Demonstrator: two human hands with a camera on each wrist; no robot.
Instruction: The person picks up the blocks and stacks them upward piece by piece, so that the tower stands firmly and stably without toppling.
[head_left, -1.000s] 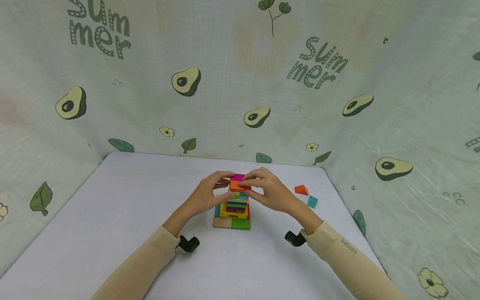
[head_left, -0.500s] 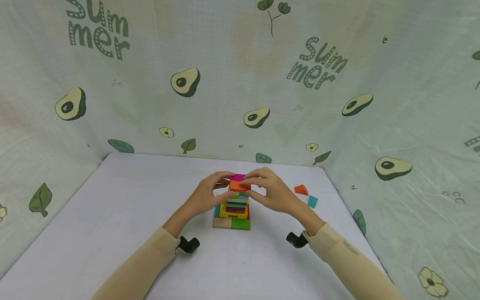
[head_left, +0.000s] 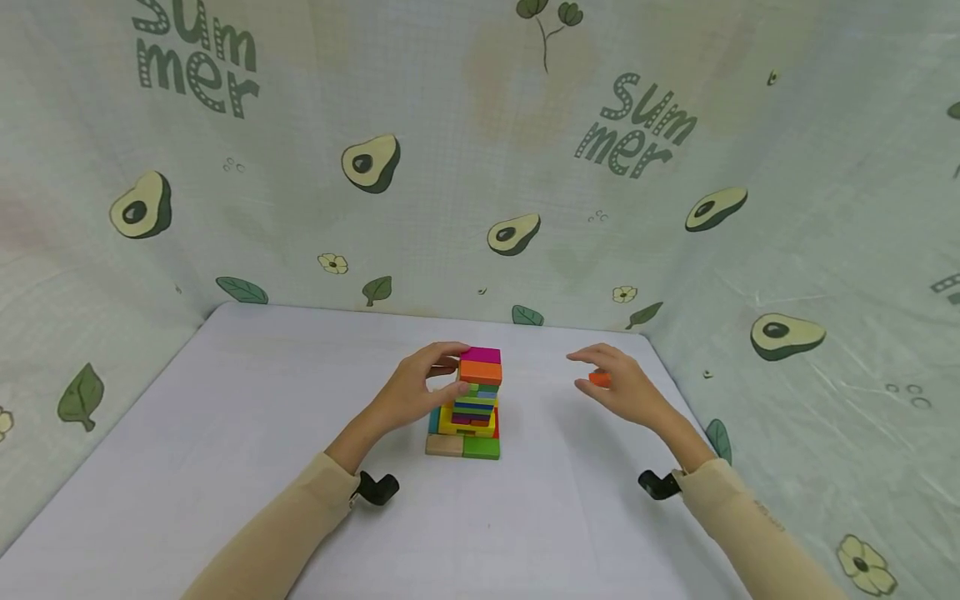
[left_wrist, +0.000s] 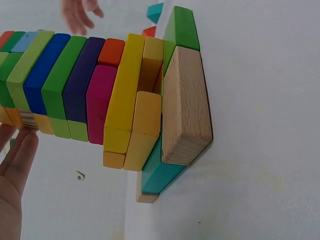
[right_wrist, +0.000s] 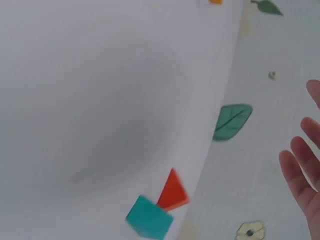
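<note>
A tower of coloured wooden blocks (head_left: 474,407) stands upright on the white table, with magenta and orange blocks on top. My left hand (head_left: 416,387) is at its upper left side, thumb near the front corner and fingers reaching behind. In the left wrist view, fingertips of the left hand (left_wrist: 15,170) touch the tower's side; the top is out of frame. To the right, my right hand (head_left: 626,387) hovers with parted fingers, holding nothing. Beyond it lies a red-orange triangular block (head_left: 600,379), partly covered. A teal block (right_wrist: 150,218) beside that shows in the right wrist view.
The tower's base is wider than its upper part, with a bare wood block (left_wrist: 187,110) and a green block (head_left: 482,448) at the front. A printed cloth (head_left: 450,233) hangs behind the white table (head_left: 360,533) and along its sides.
My right hand has left the tower's top and moved right, toward the loose blocks, now covering the teal one in the head view. The left hand and the tower have stayed in place.
</note>
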